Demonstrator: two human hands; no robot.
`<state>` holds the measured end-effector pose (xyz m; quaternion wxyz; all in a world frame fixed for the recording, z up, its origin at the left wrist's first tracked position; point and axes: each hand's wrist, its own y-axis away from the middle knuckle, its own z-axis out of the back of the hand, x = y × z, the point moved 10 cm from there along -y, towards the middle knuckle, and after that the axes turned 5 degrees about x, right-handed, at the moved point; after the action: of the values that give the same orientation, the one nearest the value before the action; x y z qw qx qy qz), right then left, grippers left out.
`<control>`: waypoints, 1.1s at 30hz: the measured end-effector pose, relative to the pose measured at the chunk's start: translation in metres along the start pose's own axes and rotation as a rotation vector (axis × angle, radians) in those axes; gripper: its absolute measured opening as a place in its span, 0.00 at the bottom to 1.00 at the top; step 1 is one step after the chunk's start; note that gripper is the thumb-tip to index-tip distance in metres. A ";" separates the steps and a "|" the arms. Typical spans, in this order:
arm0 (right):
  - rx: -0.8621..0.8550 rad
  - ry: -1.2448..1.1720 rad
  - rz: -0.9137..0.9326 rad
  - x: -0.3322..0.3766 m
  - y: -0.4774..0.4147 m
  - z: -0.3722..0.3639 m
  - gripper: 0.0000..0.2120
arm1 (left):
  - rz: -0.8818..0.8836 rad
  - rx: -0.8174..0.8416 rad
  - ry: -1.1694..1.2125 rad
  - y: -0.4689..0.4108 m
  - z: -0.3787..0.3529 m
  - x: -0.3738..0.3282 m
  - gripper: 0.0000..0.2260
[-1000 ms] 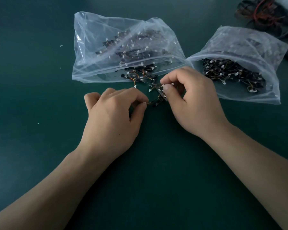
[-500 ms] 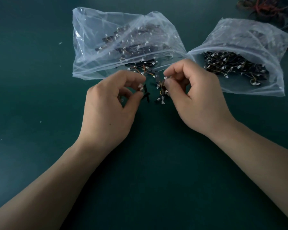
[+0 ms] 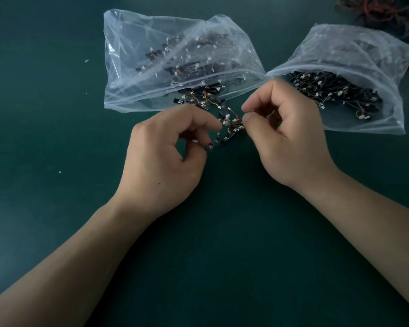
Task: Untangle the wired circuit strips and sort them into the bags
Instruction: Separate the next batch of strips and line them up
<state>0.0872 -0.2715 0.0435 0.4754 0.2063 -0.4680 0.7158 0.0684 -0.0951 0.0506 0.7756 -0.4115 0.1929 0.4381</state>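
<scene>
A small tangle of black circuit strips with orange wires and white plugs point(image 3: 229, 128) hangs between my two hands, just above the green table. My left hand point(image 3: 165, 156) pinches its lower left end between thumb and forefinger. My right hand point(image 3: 286, 135) pinches the right end of the same tangle. Behind my left hand lies a clear plastic bag point(image 3: 132, 74) holding several strips, some spilling from its open mouth point(image 3: 198, 100). A second clear bag point(image 3: 368, 55), also filled with wired strips, lies behind my right hand.
A heap of dark and red cables point(image 3: 383, 10) lies at the far right corner. Small white flecks point(image 3: 86, 60) dot the dark green table point(image 3: 222, 256) on the left.
Both hands have stayed pinched on the tangle. My left hand dropped slightly and pulled its end down and left, stretching the strips out between the hands.
</scene>
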 end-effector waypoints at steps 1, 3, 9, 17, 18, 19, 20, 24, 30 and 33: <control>-0.009 0.003 -0.004 0.000 0.000 0.001 0.06 | -0.024 0.026 -0.006 0.000 -0.002 -0.003 0.20; -0.009 -0.025 -0.059 -0.007 -0.001 0.001 0.04 | -0.067 0.074 -0.020 0.000 -0.008 -0.007 0.18; -0.028 0.016 -0.137 -0.020 -0.002 0.001 0.04 | -0.125 0.204 -0.026 0.004 -0.021 -0.015 0.16; 0.023 -0.026 -0.164 -0.019 -0.002 -0.002 0.12 | -0.011 0.049 -0.040 0.000 -0.005 -0.006 0.18; 0.026 -0.028 -0.161 -0.018 -0.002 -0.002 0.11 | -0.001 0.021 -0.040 0.000 -0.003 -0.006 0.17; 0.027 -0.030 -0.158 -0.016 -0.002 -0.002 0.10 | 0.010 -0.007 -0.032 0.000 0.000 -0.005 0.17; 0.028 -0.034 -0.157 -0.016 -0.002 -0.002 0.09 | 0.025 -0.032 -0.015 -0.001 0.002 -0.004 0.17; 0.055 -0.056 -0.143 -0.013 -0.001 -0.004 0.05 | 0.042 -0.030 0.064 -0.001 0.002 0.000 0.18; 0.102 -0.007 -0.074 -0.008 0.000 -0.010 0.07 | -0.055 0.093 -0.008 0.001 -0.011 -0.012 0.14; 0.139 -0.020 -0.088 -0.010 -0.002 -0.013 0.13 | -0.073 0.114 -0.051 0.002 -0.015 -0.016 0.16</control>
<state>0.0957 -0.2651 0.0306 0.4865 0.2662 -0.4123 0.7228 0.0594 -0.1147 0.0517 0.8179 -0.3620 0.1829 0.4082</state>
